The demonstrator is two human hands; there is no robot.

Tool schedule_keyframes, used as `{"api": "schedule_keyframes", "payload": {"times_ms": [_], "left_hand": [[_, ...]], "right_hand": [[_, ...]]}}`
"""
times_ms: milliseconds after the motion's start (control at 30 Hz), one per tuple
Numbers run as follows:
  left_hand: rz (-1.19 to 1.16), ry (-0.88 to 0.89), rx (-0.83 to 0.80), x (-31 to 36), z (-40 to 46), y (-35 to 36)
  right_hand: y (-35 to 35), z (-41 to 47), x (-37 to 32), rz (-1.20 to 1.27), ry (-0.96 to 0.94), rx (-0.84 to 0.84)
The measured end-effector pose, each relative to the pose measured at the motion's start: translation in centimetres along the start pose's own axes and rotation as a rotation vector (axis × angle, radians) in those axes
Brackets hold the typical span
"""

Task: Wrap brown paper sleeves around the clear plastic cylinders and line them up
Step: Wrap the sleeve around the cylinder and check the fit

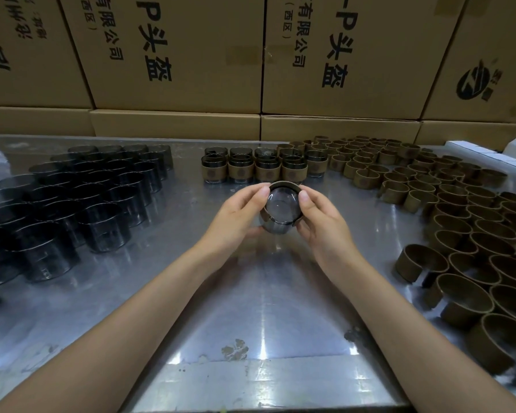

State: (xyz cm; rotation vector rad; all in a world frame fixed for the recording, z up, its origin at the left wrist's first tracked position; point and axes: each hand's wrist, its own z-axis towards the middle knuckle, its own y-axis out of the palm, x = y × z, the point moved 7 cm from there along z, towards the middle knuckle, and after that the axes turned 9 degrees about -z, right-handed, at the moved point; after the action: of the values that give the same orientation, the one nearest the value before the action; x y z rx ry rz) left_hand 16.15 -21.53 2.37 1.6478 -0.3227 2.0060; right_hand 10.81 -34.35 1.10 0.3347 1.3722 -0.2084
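Observation:
Both hands hold one clear plastic cylinder (280, 208) above the middle of the metal table (251, 293), its round end tipped toward me. A brown paper sleeve (285, 184) curls around its far side. My left hand (236, 216) grips the left side, thumb on the rim. My right hand (319, 219) grips the right side, thumb on the sleeve's edge. Just behind stand rows of sleeved cylinders (265, 168). Several bare cylinders (81, 198) crowd the left of the table. Loose brown sleeves (447, 210) cover the right.
Large printed cardboard boxes (176, 55) are stacked along the table's far edge. White cartons (489, 153) lie at the far right. A worn patch (234, 348) marks the steel near the front edge.

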Motion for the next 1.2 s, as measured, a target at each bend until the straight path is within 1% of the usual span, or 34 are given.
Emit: {"api": "schedule_keyframes", "payload": {"times_ms": [100,167,233,300,367,500,567,667,767,900,1067,1200], "left_hand": [[-0.033,-0.005,0.038,0.1,0.3,-0.4],[-0.067,-0.003,0.046,0.3,0.4,-0.5],[-0.137,-0.015,0.042,0.3,0.5,-0.6],[-0.198,-0.038,0.026,0.3,0.5,-0.8],[-0.218,-0.093,-0.039,0.1,0.4,-0.7],[-0.164,-0.310,-0.154,-1.2,-0.2,-0.1],[-0.179,-0.363,-0.180,-1.7,-0.5,0.1],[-0.289,-0.327,-0.225,-1.3,-0.7,0.5],[-0.344,-0.274,-0.336,-0.6,-1.1,1.1],[-0.415,-0.221,-0.433,0.0,-1.4,1.6],[-0.433,-0.188,-0.492,0.3,-1.4,2.0],[-0.414,-0.180,-0.513,0.3,-1.4,2.1]], "right_hand": [[0.3,0.0,-0.3,0.086,0.008,-0.026],[0.3,0.0,-0.5,0.077,0.047,-0.043],[0.4,-0.3,0.0,0.012,0.160,-0.116],[0.7,-0.9,0.4,-0.010,0.292,-0.234],[0.7,-1.2,0.4,0.021,0.336,-0.279],[0.4,-1.2,-0.2,0.149,0.299,-0.274],[0.4,-1.3,-0.4,0.190,0.293,-0.316],[0.7,-1.5,-0.4,0.212,0.270,-0.395],[1.6,-1.8,-0.7,0.282,0.230,-0.479],[2.5,-2.5,-1.7,0.356,0.131,-0.596],[3.0,-3.1,-2.3,0.390,0.094,-0.665],[3.2,-3.3,-2.6,0.363,0.062,-0.703]]}}
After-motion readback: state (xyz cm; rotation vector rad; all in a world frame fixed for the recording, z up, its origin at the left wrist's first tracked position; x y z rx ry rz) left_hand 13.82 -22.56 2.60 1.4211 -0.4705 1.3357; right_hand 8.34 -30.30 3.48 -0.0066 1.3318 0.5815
